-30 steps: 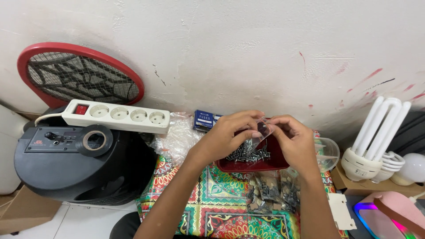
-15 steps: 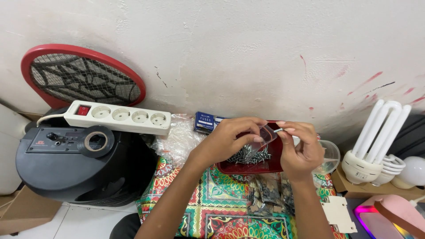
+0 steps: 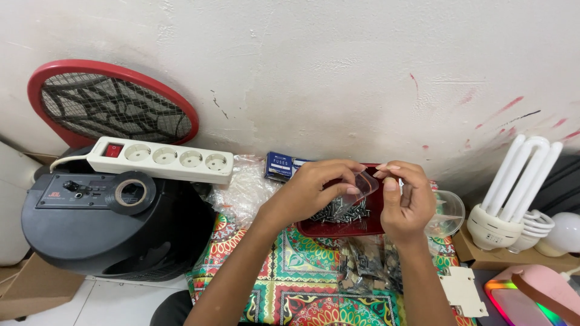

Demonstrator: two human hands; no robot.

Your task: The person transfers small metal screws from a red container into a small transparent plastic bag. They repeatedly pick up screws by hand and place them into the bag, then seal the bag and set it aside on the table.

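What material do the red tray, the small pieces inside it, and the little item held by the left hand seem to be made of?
Red tray: probably glossy plastic, given its even colour and thin rim. Small pieces: likely metal screws, grey and shiny. Little item in the left hand: apparently clear plastic, since the tray shows through it. The right hand pinches at its edge.

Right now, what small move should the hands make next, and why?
Probably tip the small clear plastic bag a little further over the red tray. The left hand and right hand pinch it above the pile of screws, so anything spilling would land in the tray.

Hands (image 3: 362, 193) over red screw tray (image 3: 338, 228)
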